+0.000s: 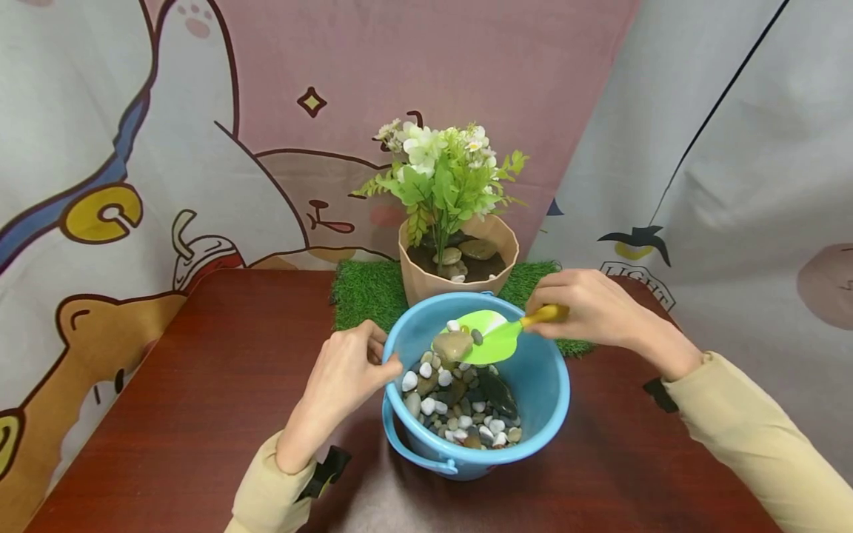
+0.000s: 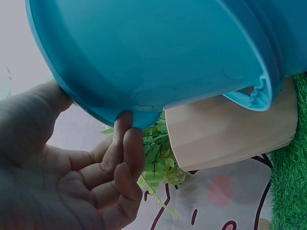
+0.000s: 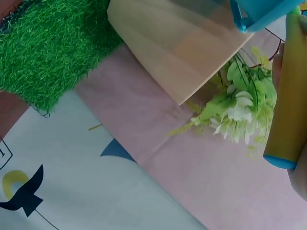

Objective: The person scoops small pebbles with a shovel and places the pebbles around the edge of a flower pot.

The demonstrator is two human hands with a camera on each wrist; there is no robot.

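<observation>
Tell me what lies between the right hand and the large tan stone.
In the head view: the yellow handle, then the green scoop blade, with a small grey pebble on it.

A flowering planter [image 1: 417,280] blocks the far side of a blue bucket [image 1: 543,381], while a left hand [image 1: 343,370] bars the left rim and a right hand [image 1: 589,307] with a shovel [image 1: 498,342] the far right, leaving the near-right rim open to passage.
</observation>
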